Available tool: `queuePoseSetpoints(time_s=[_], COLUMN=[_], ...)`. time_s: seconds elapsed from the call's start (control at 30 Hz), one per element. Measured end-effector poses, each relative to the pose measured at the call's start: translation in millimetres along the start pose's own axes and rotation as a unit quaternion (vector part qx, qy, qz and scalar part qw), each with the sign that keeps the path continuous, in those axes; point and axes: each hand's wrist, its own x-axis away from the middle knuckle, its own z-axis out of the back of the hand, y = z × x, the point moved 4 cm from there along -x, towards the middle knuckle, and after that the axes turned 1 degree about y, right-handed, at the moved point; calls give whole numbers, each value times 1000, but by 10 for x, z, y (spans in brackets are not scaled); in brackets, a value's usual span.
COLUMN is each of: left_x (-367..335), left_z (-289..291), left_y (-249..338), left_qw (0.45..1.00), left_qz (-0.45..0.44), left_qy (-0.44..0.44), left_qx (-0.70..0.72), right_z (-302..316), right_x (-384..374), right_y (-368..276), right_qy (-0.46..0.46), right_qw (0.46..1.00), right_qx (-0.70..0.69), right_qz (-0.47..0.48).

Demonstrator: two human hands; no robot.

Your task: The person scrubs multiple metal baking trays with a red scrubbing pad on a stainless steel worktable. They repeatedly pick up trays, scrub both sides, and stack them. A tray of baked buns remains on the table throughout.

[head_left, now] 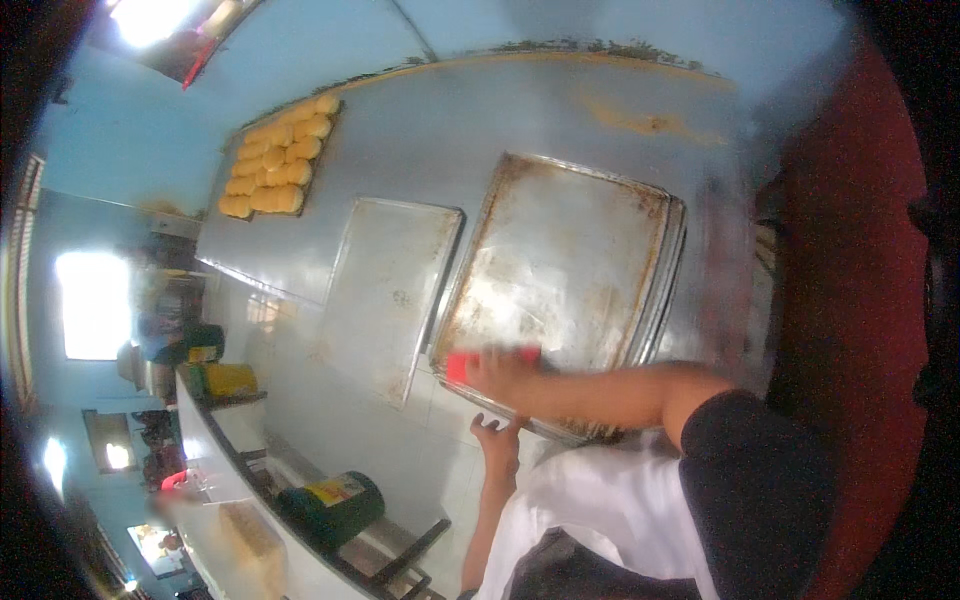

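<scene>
Red block (457,368): one, blurred, its exact kind hard to tell; it sits on the tray stack (570,250), near the top tray's left corner on the person's side.
Right hand (497,372): one, its grip clasped over the red block, probably so that it can press flat on the metal.
Left hand (498,442): one, by the stack's near edge, fingers bent; whether its grip holds the rim, perhaps to steady it, I cannot tell.
Stacked trays: at least two, judging by the layered rims; likely piled to save room on the metal surface (420,140).
Lone tray (385,270): one, left of the stack, its near end seemingly jutting past the edge.
Bread rolls (275,157): over a dozen, too merged for an exact count; set well apart, perhaps to stay clean.
</scene>
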Motion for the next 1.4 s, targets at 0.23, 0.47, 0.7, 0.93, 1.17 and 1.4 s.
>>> queuePoseSetpoints(time_s=[0.23,0.47,0.7,0.93,1.17,1.4], left_x=[112,151,61,104,173,818], left_z=[-4,-12,-96,-145,-490,-553], left_y=[26,75,19,72,425,2028], left_qw=[993,941,938,975,950,922], left_qz=[-7,-142,-209,-127,-43,-229], left_qy=[107,172,150,122,42,19], left_qx=[-49,-255,-234,-137,305,311], right_z=[1229,248,1232,680,1555,2817], right_x=[-706,203,-171,706,530,1231], right_y=[2418,691,2763,1810,2970,2868], right_qy=[130,-69,179,95,132,518], right_qw=[946,997,964,991,973,825], right_qx=[-136,-41,13,-38,10,-98], right_qz=[-262,15,-197,-82,-188,-203])
